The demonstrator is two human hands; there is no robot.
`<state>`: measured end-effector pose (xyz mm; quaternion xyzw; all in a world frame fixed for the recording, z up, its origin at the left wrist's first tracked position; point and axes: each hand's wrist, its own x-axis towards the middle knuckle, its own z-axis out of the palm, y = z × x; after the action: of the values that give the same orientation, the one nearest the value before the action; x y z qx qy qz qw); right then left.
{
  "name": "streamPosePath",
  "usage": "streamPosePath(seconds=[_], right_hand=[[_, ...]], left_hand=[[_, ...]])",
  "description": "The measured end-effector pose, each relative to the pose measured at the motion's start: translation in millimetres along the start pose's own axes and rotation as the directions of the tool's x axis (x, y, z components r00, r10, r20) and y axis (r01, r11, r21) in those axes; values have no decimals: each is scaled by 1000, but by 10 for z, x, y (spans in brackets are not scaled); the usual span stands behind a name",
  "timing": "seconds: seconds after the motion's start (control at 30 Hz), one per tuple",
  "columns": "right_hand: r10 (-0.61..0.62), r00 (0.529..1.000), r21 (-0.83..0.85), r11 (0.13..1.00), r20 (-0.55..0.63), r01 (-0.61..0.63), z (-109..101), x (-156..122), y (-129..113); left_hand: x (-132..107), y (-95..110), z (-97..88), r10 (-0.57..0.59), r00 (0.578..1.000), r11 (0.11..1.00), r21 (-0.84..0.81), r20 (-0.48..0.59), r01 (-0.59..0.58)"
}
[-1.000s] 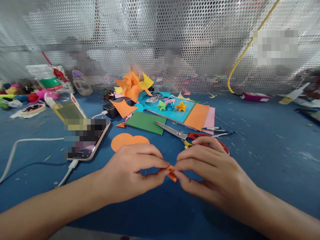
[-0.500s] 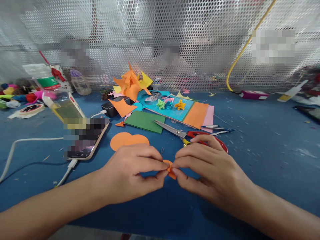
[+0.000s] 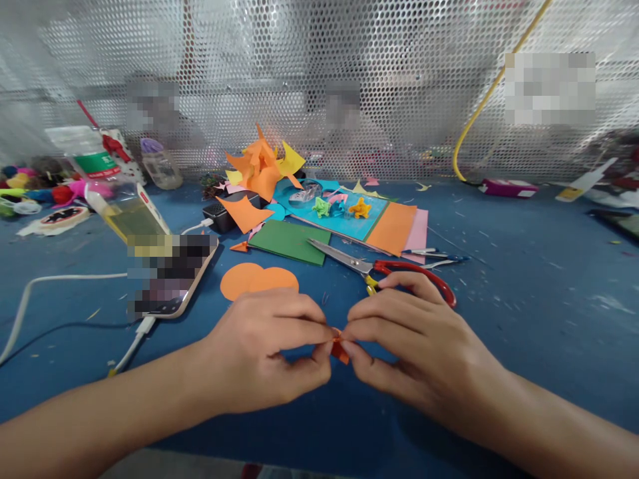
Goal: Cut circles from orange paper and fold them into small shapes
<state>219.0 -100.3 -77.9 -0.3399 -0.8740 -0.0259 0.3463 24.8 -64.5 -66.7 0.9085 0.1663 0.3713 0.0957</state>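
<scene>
A small folded piece of orange paper is pinched between my two hands, above the front of the blue table. My left hand grips its left side between thumb and fingers. On the other side, my right hand pinches it the same way; the fingertips hide much of the paper. Beyond my left hand lie orange paper circles, overlapping. Scissors with red handles lie just past my right hand, tips pointing left.
A phone on a white cable lies at left, by a bottle of yellowish liquid. Green paper, orange scraps and small folded paper figures sit farther back. Behind stands a perforated metal screen.
The orange paper has tilted and folded down a little between my fingertips, showing less of its upper part. Both hands stay almost in place.
</scene>
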Motion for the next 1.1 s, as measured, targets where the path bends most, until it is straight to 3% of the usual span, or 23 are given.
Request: streamPosePath(seconds=[0.37, 0.6, 0.77, 0.93, 1.1], right_hand=[[11, 1000, 8, 1000, 13, -11, 17, -18, 8], [-14, 1000, 41, 999, 4, 14, 22, 12, -5], [64, 998, 42, 997, -28, -63, -5, 40, -9], [58, 998, 28, 998, -38, -57, 3, 56, -4], [36, 999, 1, 999, -10, -36, 39, 10, -12]], left_hand=[[-18, -50, -26, -11, 999, 997, -70, 39, 14], [-17, -39, -23, -83, 990, 994, -65, 117, 91], [-8, -35, -21, -113, 989, 991, -63, 96, 119], [-29, -38, -27, -116, 990, 993, -22, 84, 119], [-36, -55, -26, -159, 975, 984, -59, 158, 170]])
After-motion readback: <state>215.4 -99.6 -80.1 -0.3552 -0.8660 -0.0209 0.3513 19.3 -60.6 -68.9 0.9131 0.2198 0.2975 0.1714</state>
